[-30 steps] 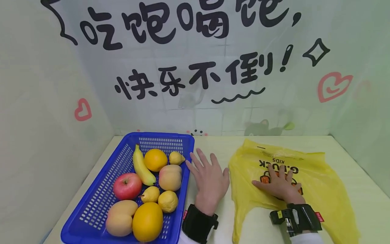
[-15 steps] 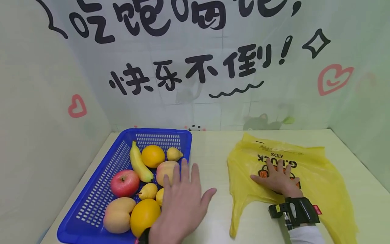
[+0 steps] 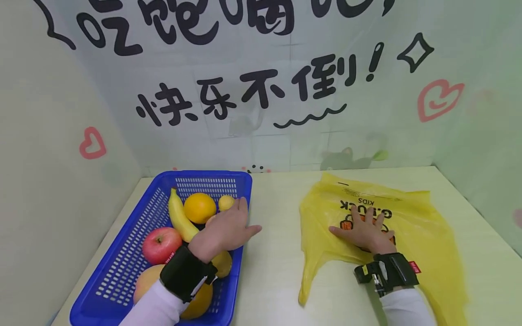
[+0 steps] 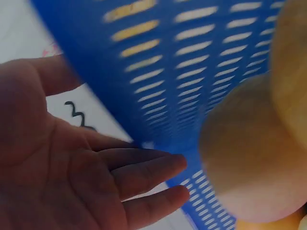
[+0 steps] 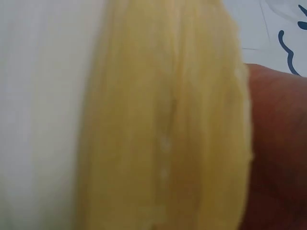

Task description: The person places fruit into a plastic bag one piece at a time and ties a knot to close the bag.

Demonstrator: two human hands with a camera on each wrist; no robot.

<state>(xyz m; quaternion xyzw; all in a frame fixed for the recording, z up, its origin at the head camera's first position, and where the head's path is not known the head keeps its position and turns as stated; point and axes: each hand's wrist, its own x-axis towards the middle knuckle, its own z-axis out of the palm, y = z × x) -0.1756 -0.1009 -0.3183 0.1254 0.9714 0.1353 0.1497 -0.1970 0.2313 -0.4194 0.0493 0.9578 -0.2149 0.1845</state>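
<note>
Yellow bag [image 3: 420, 235]: lying flat on table [image 3: 277, 258], probably feeling light, slippery; handles [image 3: 307, 278] likely offering grip.
Left hand [image 3: 226, 227]: reaching over basket [image 3: 109, 258], straight fingers gripping nothing.
Right hand [image 3: 365, 233]: resting on bag, fingers splaying wide.

Left forearm [image 3: 152, 304] slants far and right; left hand [image 3: 225, 230] has straight fingers, thumb pointing right. Right forearm [image 3: 405, 307] slants far and left; right hand [image 3: 367, 233] is palm-down, fingers splayed.
</note>
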